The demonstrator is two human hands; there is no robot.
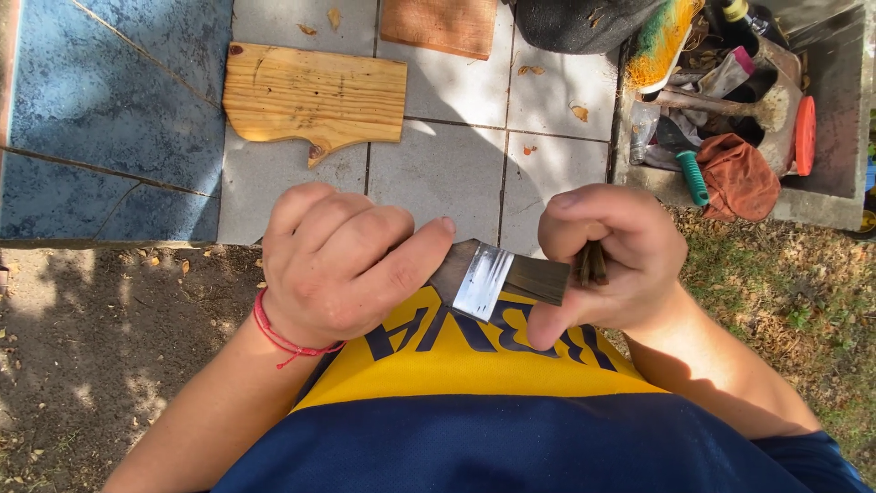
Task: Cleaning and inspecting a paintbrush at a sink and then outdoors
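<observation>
The left hand (342,265) is curled shut around the handle of a flat paintbrush (511,277), with the thumb lying along the wood and pointing to 3 o'clock. The brush sticks out of that fist toward 3 o'clock, first a shiny metal band, then dark bristles. The right hand (616,260) is closed too, and its fingers pinch and bend the tips of the bristles, so the brush runs straight from one hand to the other, right above a yellow and dark blue shirt (474,402) with big dark letters on the yellow part. A red string bracelet (274,333) sits on the left wrist. Up at 11 o'clock from the hands a pale wooden board (315,96) with a curvy cut edge lies flat on the grey floor tiles (438,173). At 12 o'clock a smaller brown board (440,23) lies on the same tiles. At 2 o'clock a grey concrete box (835,196) is crammed with stuff: a rusty orange rag (737,178), a tool with a green grip (693,178), a round orange lid (805,135), and a brush with yellow and green bristles (659,41). Dry grass (785,292) lies at 3 o'clock, bare dirt (109,356) at 8 o'clock.
</observation>
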